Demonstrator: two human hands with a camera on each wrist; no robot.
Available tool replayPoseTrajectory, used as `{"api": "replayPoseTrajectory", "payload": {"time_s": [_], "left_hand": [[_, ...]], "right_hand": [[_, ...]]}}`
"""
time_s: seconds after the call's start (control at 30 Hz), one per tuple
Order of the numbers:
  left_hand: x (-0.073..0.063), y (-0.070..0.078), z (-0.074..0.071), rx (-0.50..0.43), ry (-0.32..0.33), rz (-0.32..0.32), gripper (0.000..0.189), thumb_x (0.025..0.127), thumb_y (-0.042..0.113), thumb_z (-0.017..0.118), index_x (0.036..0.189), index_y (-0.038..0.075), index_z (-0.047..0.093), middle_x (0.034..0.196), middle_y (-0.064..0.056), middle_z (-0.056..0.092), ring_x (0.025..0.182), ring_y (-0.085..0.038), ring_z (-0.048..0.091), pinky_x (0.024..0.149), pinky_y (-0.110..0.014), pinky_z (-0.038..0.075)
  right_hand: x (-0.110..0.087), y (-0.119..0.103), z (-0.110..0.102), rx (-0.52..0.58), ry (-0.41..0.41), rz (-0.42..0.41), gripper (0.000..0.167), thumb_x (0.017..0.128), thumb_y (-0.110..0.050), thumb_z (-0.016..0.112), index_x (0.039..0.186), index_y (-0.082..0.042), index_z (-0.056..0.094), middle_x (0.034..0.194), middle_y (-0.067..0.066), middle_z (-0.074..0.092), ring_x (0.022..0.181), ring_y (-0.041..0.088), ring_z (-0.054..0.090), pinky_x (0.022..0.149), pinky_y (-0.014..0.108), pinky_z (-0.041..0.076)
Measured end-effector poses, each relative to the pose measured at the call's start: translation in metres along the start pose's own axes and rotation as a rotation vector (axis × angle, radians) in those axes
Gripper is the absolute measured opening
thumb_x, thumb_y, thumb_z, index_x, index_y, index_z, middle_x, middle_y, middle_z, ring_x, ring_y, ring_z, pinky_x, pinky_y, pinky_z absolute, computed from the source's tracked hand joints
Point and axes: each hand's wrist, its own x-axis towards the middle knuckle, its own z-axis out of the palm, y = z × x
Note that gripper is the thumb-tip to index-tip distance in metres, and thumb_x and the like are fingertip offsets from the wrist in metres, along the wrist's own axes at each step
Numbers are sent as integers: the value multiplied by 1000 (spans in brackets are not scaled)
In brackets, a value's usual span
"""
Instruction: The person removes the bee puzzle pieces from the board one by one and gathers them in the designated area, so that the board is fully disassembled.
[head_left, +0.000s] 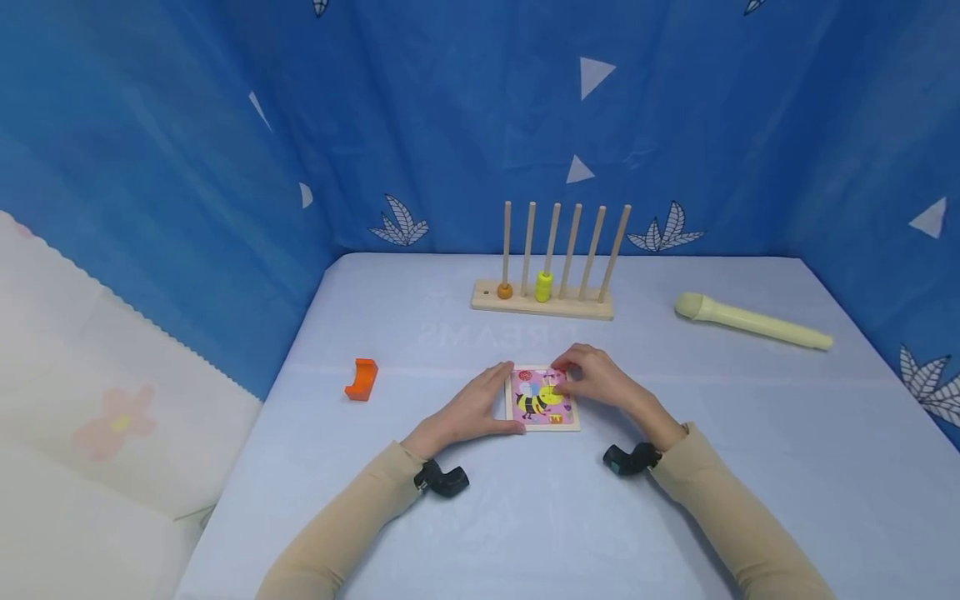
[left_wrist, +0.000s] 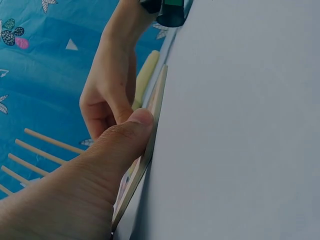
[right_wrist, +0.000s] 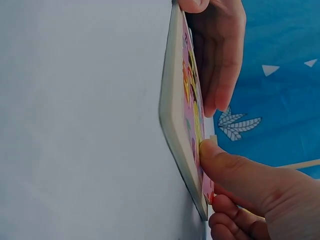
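A small square wooden jigsaw puzzle [head_left: 534,405] with a bee picture on pink lies on the table before me. My left hand [head_left: 471,408] holds its left side, the thumb on the near edge and the fingers by the far left corner. At the far right corner, my right hand [head_left: 600,379] pinches a pink puzzle piece [right_wrist: 208,189] between thumb and fingers. In the right wrist view that piece stands slightly raised from the puzzle board [right_wrist: 172,100]. The fingers partly cover the piece, so its full shape is hidden.
Behind the puzzle stands a wooden peg rack [head_left: 543,307] with upright rods, an orange bead [head_left: 505,291] and yellow beads [head_left: 543,287]. An orange arch block [head_left: 362,380] lies at left. A pale yellow microphone-shaped stick [head_left: 753,322] lies at right. Blue curtain [head_left: 465,125] borders the table.
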Motion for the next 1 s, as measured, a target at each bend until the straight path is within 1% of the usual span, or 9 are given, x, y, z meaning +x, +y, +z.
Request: {"api": "replayPoseTrajectory", "payload": {"time_s": [0.2,0.43,0.57,0.87,0.93,1.0], "left_hand": [[-1,-1,2,5,1,7,105,77,56,71,149,-1,20,151,-17,25,138,-28,24,112,-37,23],[0,1,0,10,-5,0,105,77,57,70,149,-1,18,152,-16,24,139,-26,23,112,-35,21],[0,1,-1,9,-12,-7,105,77,57,70,149,0,18,153,-16,23,139,-25,22,113,-34,21],[0,1,-1,7,-7,1,105,77,57,70,149,0,19,152,-16,24,139,-26,23,112,-35,22],[0,0,0,5,-4,1,105,77,57,70,149,0,19,152,-15,24,139,-26,23,112,-35,23],[0,0,1,7,-1,4,106,77,58,70,149,0,19,152,-16,24,139,-26,23,112,-35,22]], "right_hand": [[-4,-1,2,23,25,-5,34,76,-23,81,102,-5,68,98,4,57,88,20,51,79,37,48],[-4,-4,1,34,21,-12,33,78,-19,80,104,-3,65,98,4,60,87,18,57,78,36,52],[-4,-5,0,23,5,-22,34,78,-19,79,106,-3,67,99,5,60,87,18,57,78,34,53],[-4,-3,-3,15,-38,-27,39,78,-20,79,113,-4,69,103,5,58,85,17,52,74,30,50],[-4,-3,-4,25,-32,-23,40,79,-22,79,112,-4,69,103,5,59,86,17,53,75,31,51],[-6,-1,-9,51,-6,-27,40,78,-22,79,111,-3,69,102,5,59,87,18,55,76,34,51]]}}
